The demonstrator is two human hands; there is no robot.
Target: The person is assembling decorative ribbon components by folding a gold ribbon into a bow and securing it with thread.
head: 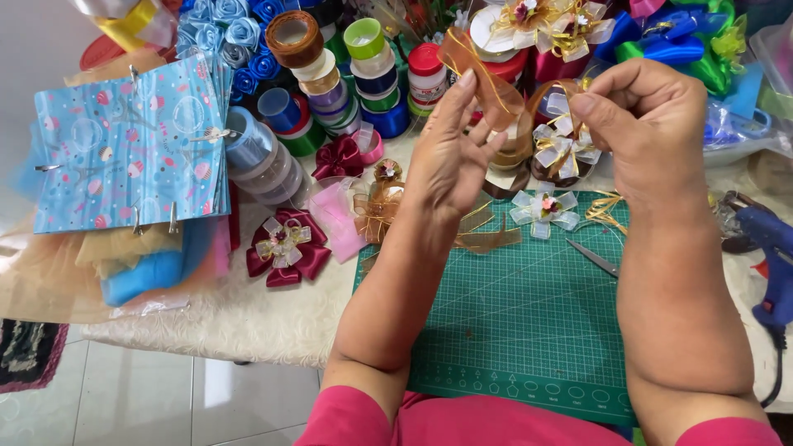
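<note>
Pinching a sheer brown ribbon taut between left hand and right hand to shape a loop above the green cutting mat, scissors near right

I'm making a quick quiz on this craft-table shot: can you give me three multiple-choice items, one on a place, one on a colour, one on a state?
1. Where do the scissors lie?
A. on the green cutting mat
B. on the floor
C. on the blue patterned paper

2. What colour is the sheer ribbon held up between the hands?
A. blue
B. amber brown
C. green

3. How is the left hand placed?
A. flat on the mat
B. raised, fingers on the ribbon
C. gripping the glue gun

Answers:
1 A: the scissors rest on the mat's upper right part, below the small white bow.
2 B: the strip is see-through amber brown, looping toward the right hand.
3 B: it is lifted above the table with the ribbon at its fingertips; the blue glue gun lies untouched at the right.
</note>
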